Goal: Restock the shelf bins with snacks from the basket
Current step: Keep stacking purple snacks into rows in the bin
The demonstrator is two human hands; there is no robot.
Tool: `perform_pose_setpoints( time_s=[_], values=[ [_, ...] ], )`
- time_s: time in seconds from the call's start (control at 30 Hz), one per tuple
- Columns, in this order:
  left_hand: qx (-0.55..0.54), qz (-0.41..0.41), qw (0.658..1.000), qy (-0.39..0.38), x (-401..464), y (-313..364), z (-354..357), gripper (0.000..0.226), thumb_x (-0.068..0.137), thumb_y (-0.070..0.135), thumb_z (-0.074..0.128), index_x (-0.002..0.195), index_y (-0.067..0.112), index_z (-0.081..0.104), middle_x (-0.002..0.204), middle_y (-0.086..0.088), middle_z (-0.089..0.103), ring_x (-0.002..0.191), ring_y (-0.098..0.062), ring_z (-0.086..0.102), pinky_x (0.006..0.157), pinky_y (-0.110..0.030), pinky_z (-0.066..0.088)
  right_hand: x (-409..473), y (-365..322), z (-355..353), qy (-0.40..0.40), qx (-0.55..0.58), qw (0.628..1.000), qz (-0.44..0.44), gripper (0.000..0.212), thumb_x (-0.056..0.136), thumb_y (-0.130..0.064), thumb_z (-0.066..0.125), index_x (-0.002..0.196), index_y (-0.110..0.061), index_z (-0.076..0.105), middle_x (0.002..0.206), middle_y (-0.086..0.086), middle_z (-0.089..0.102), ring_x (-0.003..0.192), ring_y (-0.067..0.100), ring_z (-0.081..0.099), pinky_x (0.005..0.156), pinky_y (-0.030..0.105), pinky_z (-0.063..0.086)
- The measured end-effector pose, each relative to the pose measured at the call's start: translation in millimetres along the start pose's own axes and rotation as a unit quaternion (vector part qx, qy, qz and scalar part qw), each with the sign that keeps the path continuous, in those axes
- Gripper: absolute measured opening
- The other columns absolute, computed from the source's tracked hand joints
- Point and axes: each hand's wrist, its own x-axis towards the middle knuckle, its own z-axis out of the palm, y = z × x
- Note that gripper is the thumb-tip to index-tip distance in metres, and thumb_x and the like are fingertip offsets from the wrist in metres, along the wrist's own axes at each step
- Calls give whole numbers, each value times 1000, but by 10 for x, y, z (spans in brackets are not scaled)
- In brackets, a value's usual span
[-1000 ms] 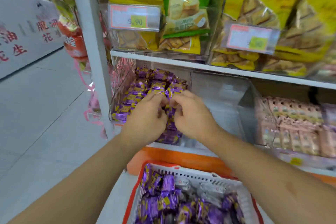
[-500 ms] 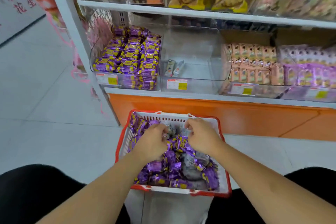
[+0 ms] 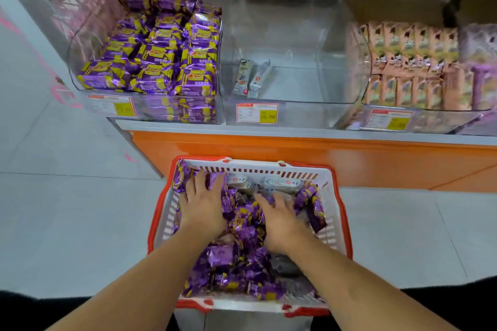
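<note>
Both hands, left hand [image 3: 203, 203] and right hand [image 3: 279, 219], lie flat with fingers spread on purple snacks [image 3: 242, 226] in the basket [image 3: 339, 212], gripping nothing; scooping loosely risks slippery packets spilling before the bin [image 3: 80, 43].

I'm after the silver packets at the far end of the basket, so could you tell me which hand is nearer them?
Right. The right hand lies just below the silver packets; the left hand rests on purple packets to their left.

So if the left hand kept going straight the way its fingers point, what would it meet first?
The left hand lies flat on the purple snack packs, fingers aimed at the far wall of the basket. It would likely push the pack at its fingertips into that wall, though depth is unclear.
</note>
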Motion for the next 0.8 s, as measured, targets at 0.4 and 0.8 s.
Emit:
perform_pose_setpoints(
  time_s=[0.4, 0.8],
  values=[
    [37, 30, 999, -13, 413, -113, 194, 105, 74, 10, 80, 151, 41, 16, 159, -10, 9, 148, -40, 12, 96, -54, 54, 288, -18, 219, 46, -145, 988, -10, 99, 82, -5, 81, 159, -26, 21, 164, 15, 14, 148, 46, 20, 101, 66, 45],
    [52, 60, 996, -46, 435, -127, 200, 103, 74, -16, 67, 154, 35, 26, 164, -9, 5, 153, -38, -1, 97, -50, 57, 167, 91, 67, 66, -121, 990, 12, 51, 93, 2, 61, 139, -18, 55, 138, 14, 52, 131, 41, 47, 87, 51, 57]
  ],
)
